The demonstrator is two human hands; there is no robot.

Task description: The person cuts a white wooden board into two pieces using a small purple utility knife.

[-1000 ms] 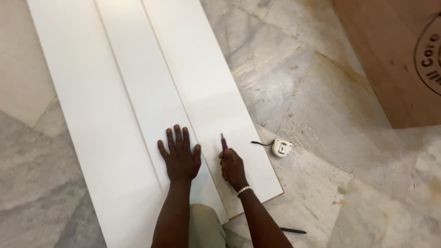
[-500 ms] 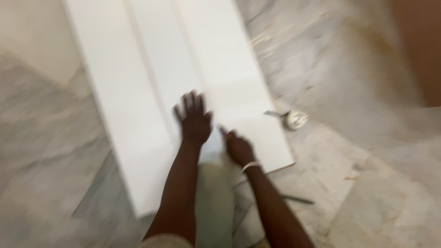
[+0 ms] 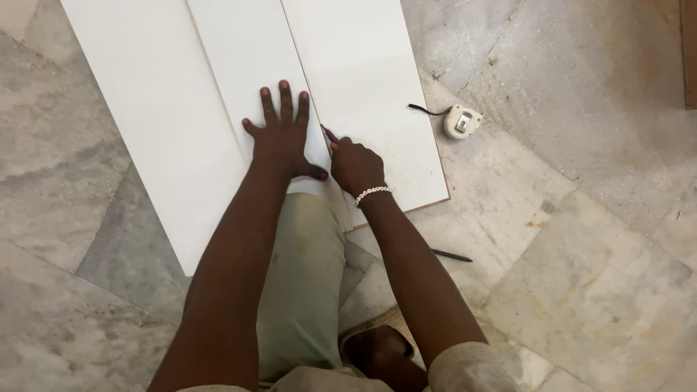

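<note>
A: White is what fills the upper left of the head view: three long, flat, glossy white boards (image 3: 167, 109) lie side by side on a grey marble-tile floor (image 3: 581, 239), their long axes running from upper left down to lower right.

B: Where are the person's hands on them?

A: The left hand (image 3: 284, 141) lies flat and fully spread, palm down, on the middle board, holding nothing and only pressing on it. The right hand (image 3: 356, 165) sits just beside it, closed in a fist around a thin purple marker pen (image 3: 329, 135).

B: Which way does the pen lie?

A: Its tip points up and to the left, touching the seam between the middle board and the right-hand one, just beside the left hand's first finger. The right hand is the nearer one to that seam.

B: And the arms?

A: Both reach forward and nearly straight from the bottom edge, above a pale green trouser knee (image 3: 305, 283). A white bead bracelet (image 3: 373, 193) circles the right wrist.

B: Anything nearby?

A: A small white tape measure (image 3: 462, 121) rests on the floor, right of the boards, and a thin dark pencil (image 3: 451, 255) lies near the right forearm.
</note>
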